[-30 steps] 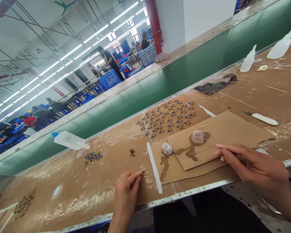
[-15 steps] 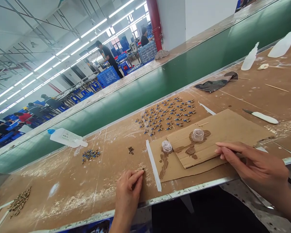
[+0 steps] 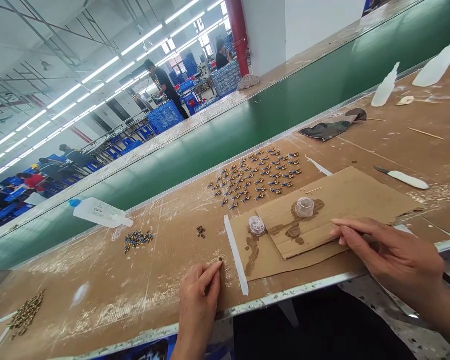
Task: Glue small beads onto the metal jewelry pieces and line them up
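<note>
A single small piece (image 3: 221,259), dark brown and barely larger than a speck at this scale, is on the brown worktop (image 3: 157,280) at the tip of the left hand's (image 3: 200,295) forefinger, left of a white strip (image 3: 236,256). The right hand (image 3: 393,255) brings thumb and forefinger together over the near edge of the cardboard. I cannot tell whether the left fingers pinch the piece or just touch it, nor whether the right ones hold anything.

The lying white bottle (image 3: 101,213), blue-capped, carries print too small to read.

Counted: two overlapping cardboard sheets (image 3: 360,195), wet-stained; two clear tubs, one on the upper sheet (image 3: 305,207), one on the lower (image 3: 257,226); two squeeze bottles (image 3: 385,92); one white-handled knife (image 3: 407,179); one small dark cluster (image 3: 201,231); one blue-and-gold heap (image 3: 138,240); one brassy heap (image 3: 27,312); dozens of blue-and-gold pieces (image 3: 253,175) spread out beyond the cardboard.
</note>
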Demonstrator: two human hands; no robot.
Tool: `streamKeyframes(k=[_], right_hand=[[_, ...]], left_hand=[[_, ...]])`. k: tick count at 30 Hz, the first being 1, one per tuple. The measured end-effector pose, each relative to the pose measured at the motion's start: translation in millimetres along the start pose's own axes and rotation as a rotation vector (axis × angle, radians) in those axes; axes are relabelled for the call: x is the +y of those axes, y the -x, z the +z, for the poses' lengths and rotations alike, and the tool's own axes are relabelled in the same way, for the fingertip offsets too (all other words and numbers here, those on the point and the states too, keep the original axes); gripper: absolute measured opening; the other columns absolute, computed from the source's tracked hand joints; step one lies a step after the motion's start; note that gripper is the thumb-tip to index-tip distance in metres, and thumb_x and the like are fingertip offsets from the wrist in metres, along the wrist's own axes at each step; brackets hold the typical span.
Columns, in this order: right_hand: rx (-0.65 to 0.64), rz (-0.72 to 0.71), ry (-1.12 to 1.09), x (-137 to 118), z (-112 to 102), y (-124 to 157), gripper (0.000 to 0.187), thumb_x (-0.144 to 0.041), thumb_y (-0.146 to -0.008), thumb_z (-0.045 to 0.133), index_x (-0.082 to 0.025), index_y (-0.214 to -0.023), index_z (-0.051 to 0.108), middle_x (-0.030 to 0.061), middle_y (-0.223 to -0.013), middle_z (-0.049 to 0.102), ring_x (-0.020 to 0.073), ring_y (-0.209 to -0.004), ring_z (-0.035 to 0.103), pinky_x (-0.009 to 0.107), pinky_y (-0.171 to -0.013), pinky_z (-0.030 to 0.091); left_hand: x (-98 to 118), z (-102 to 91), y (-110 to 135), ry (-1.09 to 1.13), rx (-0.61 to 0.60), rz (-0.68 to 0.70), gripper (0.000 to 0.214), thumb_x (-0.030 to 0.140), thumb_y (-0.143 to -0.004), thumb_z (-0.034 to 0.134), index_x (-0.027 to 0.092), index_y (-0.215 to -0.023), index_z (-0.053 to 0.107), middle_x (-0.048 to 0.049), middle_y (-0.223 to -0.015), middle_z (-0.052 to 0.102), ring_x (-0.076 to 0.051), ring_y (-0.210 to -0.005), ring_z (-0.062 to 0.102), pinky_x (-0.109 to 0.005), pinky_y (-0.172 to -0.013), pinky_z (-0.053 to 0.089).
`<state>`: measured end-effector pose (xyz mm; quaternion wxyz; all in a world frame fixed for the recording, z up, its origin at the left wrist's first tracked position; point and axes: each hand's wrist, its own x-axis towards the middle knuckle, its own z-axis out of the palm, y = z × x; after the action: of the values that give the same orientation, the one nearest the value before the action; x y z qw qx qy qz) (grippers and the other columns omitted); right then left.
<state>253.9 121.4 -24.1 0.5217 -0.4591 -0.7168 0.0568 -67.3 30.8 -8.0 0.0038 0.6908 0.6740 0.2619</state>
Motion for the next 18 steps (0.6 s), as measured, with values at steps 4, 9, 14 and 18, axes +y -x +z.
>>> streamKeyframes(k=[4,9,14,18], right_hand=[[-0.005,0.004,-0.013,1.5,-0.1,0.5,0.016,-0.026,-0.088,0.053,-0.025,-0.1,0.062,-0.0057,-0.075,0.068,0.0067,-0.064,0.065,0.016,-0.06,0.05],[-0.018,0.013,-0.001,3.4,-0.2,1.2,0.016,-0.026,-0.087,0.054,-0.024,-0.1,0.063,-0.0045,-0.077,0.069,0.0082,-0.066,0.066,0.017,-0.059,0.051],[-0.023,0.013,-0.002,2.8,0.7,0.9,0.016,-0.029,-0.088,0.052,-0.023,-0.098,0.063,-0.0041,-0.075,0.069,0.0084,-0.065,0.066,0.017,-0.06,0.052],[-0.006,0.009,0.041,-3.8,-1.4,-3.5,0.015,-0.03,-0.088,0.052,-0.023,-0.095,0.063,-0.0045,-0.072,0.069,0.0069,-0.062,0.065,0.015,-0.056,0.05]], left_hand=[[-1.1,3.5,1.8,0.01,-0.032,-0.024,0.023,0.028,-0.086,0.052,0.026,-0.098,0.071,-0.0016,-0.078,0.066,-0.014,-0.071,0.06,-0.028,-0.066,0.047],[0.0,0.6,2.5,0.043,-0.021,-0.088,0.026,0.034,-0.087,0.049,0.028,-0.098,0.072,-0.003,-0.078,0.066,-0.015,-0.07,0.061,-0.029,-0.067,0.047],[2.0,-3.0,-1.7,0.058,-0.055,-0.127,0.027,0.034,-0.085,0.05,0.025,-0.098,0.072,-0.0043,-0.078,0.067,-0.016,-0.072,0.062,-0.028,-0.068,0.047],[1.1,1.7,1.5,0.084,-0.016,-0.128,0.026,0.035,-0.086,0.051,0.027,-0.098,0.072,-0.0029,-0.078,0.066,-0.015,-0.071,0.061,-0.026,-0.066,0.046]])
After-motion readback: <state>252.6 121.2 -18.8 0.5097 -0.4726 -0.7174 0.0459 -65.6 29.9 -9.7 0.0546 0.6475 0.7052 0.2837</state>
